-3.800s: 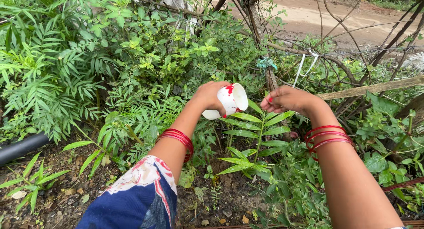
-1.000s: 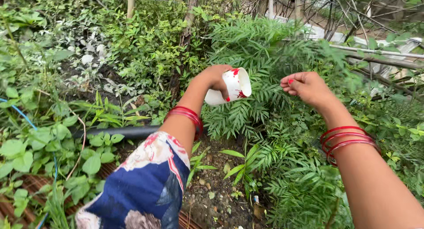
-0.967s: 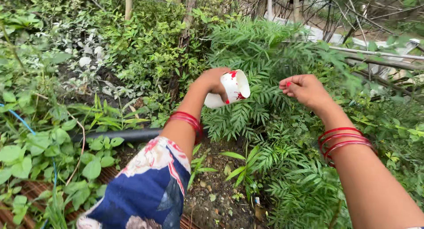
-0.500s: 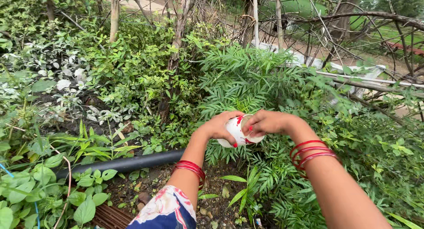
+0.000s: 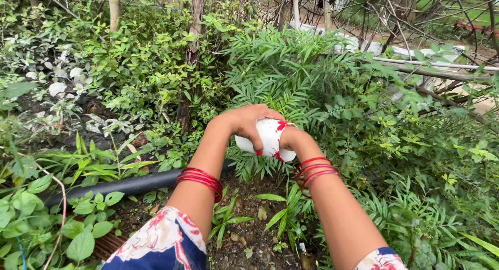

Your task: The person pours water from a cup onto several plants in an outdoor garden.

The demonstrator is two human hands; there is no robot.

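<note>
Here the left hand (image 5: 244, 121) wraps its fingers round a small white cup with red marks (image 5: 267, 140), so its grip is closed on the cup. The cup is tipped on its side, with its mouth turned toward the right hand (image 5: 288, 137). That way the other hand can get inside. The right hand's fingers go into the cup's mouth and are hidden there, so I cannot tell if its grip is open or closed. Red bangles (image 5: 312, 170) sit on the right wrist, and more red bangles (image 5: 200, 179) on the left arm. The cup is held up in the air, above the bare soil (image 5: 249, 239) and just in front of a feathery green plant (image 5: 291, 77). A black pipe (image 5: 130, 184) lies on the ground to the left, well apart from the cup.
</note>
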